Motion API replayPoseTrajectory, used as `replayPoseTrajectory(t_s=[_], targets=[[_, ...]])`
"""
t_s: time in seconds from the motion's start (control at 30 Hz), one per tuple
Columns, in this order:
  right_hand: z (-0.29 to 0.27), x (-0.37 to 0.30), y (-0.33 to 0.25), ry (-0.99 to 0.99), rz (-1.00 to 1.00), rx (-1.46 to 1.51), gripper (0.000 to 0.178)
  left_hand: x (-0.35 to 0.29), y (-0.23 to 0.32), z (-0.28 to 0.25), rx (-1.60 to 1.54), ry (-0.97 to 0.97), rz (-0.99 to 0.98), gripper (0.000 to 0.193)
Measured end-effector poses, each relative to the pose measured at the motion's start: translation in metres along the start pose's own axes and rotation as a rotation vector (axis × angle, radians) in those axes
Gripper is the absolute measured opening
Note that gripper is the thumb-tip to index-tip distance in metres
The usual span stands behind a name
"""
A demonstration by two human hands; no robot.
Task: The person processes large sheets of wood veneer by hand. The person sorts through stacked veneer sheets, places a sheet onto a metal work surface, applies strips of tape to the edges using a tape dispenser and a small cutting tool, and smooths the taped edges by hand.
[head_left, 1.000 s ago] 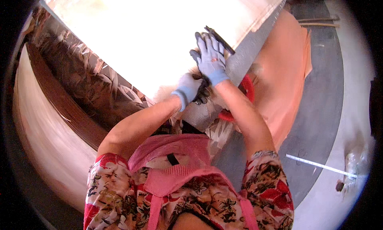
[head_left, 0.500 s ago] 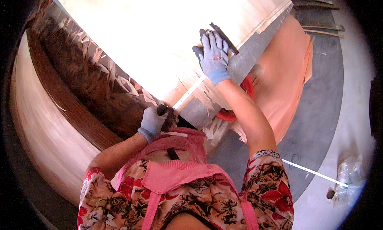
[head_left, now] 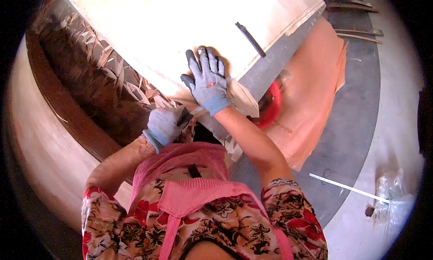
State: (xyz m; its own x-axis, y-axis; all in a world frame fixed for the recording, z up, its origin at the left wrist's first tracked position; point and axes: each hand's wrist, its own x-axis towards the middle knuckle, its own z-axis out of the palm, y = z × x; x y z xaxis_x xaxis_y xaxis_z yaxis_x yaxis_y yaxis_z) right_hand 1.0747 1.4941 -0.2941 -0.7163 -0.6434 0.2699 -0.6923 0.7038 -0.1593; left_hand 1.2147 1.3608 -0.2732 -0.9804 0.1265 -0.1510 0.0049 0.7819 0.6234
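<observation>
My left hand (head_left: 164, 124), in a grey glove with dark fingertips, is closed at the near corner of a stack of pale wood veneer sheets (head_left: 180, 30). What its fingers hold is hidden. A narrow pale strip (head_left: 197, 110) runs from those fingers toward my other wrist. My right hand (head_left: 208, 82), gloved alike, lies flat on the top sheet with its fingers spread. Beside its wrist, a loose veneer piece (head_left: 243, 99) sticks out at the stack's edge. A slim black bar (head_left: 251, 39) rests on the sheets, farther off to the right.
A grey board (head_left: 293, 46) shows under the stack. To the right lie orange-brown veneer sheets (head_left: 311, 93) and a red ring-shaped thing (head_left: 272, 107). Veneer scraps (head_left: 119, 73) fill the space at left, beside a brown curved edge (head_left: 67, 111). A white marked strip (head_left: 347, 188) crosses the floor.
My right hand has slid left and nearer, away from the black bar. My left hand has moved slightly left and up. The veneer piece by the right wrist now stands out from the edge.
</observation>
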Motion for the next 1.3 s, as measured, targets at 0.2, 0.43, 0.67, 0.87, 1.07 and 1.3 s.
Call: replayPoseTrajectory(t_s=[0.2,0.43,0.67,0.87,1.07,1.3], targets=[[-0.003,0.002,0.000,-0.008,0.020,-0.030,0.063,-0.025,0.061,0.053,-0.168,-0.129,0.301,0.030],[-0.018,0.024,0.054,0.290,0.321,0.734,0.062,-0.063,-0.024,-0.040,-1.105,-0.253,-0.416,0.016],[-0.014,0.010,0.061,0.025,0.161,-0.016,0.077,-0.151,-0.085,-0.082,-1.034,-0.551,-0.537,0.027],[-0.053,0.038,0.097,0.095,0.495,0.542,0.089,-0.202,-0.112,-0.033,-0.582,-1.265,-0.496,0.047],[-0.026,0.035,0.158,0.001,0.368,-0.296,0.041,-0.203,-0.103,-0.032,0.113,-0.851,-0.125,0.085],[0.011,0.035,0.214,0.239,0.359,-0.247,0.014,-0.175,-0.135,0.013,-0.234,-0.875,0.151,0.079]])
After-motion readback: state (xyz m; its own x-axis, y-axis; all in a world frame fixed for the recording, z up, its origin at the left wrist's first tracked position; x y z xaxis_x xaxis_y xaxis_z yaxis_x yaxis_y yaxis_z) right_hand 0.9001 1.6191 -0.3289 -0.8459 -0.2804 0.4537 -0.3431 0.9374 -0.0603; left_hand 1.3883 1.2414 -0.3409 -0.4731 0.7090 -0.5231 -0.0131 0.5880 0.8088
